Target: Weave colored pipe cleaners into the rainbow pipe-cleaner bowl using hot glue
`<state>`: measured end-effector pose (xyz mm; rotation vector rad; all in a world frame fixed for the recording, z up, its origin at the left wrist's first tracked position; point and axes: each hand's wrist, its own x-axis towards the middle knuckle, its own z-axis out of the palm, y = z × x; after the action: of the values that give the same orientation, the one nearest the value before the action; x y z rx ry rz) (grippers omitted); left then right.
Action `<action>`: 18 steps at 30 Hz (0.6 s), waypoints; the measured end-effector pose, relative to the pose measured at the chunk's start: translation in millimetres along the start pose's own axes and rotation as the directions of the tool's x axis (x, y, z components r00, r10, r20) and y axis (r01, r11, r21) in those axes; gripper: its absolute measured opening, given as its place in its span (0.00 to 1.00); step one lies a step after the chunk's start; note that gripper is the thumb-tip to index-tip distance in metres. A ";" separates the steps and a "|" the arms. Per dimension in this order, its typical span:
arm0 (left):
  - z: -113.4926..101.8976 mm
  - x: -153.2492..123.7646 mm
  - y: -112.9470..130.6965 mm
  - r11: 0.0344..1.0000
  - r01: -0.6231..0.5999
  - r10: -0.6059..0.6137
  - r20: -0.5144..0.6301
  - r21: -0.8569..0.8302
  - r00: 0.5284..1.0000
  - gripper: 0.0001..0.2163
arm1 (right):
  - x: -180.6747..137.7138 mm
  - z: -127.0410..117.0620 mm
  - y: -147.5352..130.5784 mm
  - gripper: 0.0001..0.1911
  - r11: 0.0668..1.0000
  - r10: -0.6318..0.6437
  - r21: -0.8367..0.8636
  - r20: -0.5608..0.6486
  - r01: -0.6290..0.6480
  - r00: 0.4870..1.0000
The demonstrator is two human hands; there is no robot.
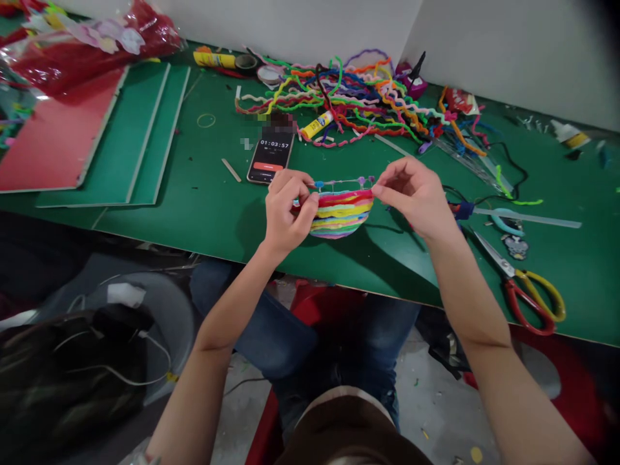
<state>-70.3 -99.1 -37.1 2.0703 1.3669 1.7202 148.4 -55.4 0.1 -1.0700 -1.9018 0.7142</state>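
Note:
A small striped bowl-shaped basket [343, 216] woven from colourful pipe cleaners hangs just above the green table [203, 200]. My left hand [287, 210] is closed on its left rim, fingers curled round the edge. My right hand [414, 194] pinches the right end of a thin wire [341, 183] with small purple and blue beads that runs across the basket's top.
A phone [271, 157] showing a timer lies just behind the basket. A pile of loose pipe cleaners [358, 97] fills the back. Scissors [526, 290] and a light blue tool [506, 221] lie at right. Glue sticks [317, 124], tape rolls, green and red boards [97, 129] sit left.

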 end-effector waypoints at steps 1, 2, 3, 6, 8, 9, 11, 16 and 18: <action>0.1 0.2 -0.7 1.000 0.006 -0.006 -0.007 0.000 1.000 0.12 | -2.8 -0.7 0.2 0.14 0.998 -0.029 -0.053 -0.077 0.025 0.997; 0.2 0.4 -1.3 1.000 0.013 -0.013 -0.013 0.000 1.000 0.12 | -5.9 -1.5 -0.3 0.12 0.993 -0.053 -0.113 -0.161 0.035 0.986; 0.3 0.6 -1.8 1.000 0.024 -0.024 -0.015 0.001 1.000 0.11 | -9.1 -2.3 -1.1 0.11 0.985 -0.068 -0.168 -0.236 0.028 0.969; 0.4 1.1 -2.9 0.999 0.045 -0.045 -0.017 0.006 0.999 0.11 | -16.8 -2.9 -3.8 0.10 0.968 -0.067 -0.250 -0.341 -0.022 0.938; 0.4 1.4 -3.1 0.999 0.046 -0.046 -0.019 0.008 0.999 0.12 | -18.8 -1.9 -4.7 0.11 0.968 -0.051 -0.249 -0.343 -0.038 0.938; 0.5 1.5 -3.2 0.999 0.042 -0.042 -0.021 0.006 0.999 0.12 | -19.0 -1.2 -4.9 0.12 0.968 -0.045 -0.248 -0.339 -0.043 0.940; 0.7 1.6 -3.5 0.999 0.034 -0.034 -0.023 -0.002 0.999 0.12 | -18.4 -0.8 -5.4 0.12 0.968 -0.043 -0.246 -0.325 -0.040 0.945; 1.6 1.4 -4.9 0.999 0.045 -0.045 -0.015 0.029 0.999 0.13 | -16.9 -4.9 -7.3 0.14 0.960 -0.070 -0.281 -0.244 -0.002 0.967; 1.7 1.2 -5.2 0.998 0.048 -0.047 -0.011 0.033 0.999 0.13 | -16.8 -6.4 -7.2 0.15 0.958 -0.068 -0.286 -0.210 0.005 0.975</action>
<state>-71.8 -94.5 -39.9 2.0312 1.4453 1.7033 156.0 -73.0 2.5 -1.2316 -1.8618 0.2907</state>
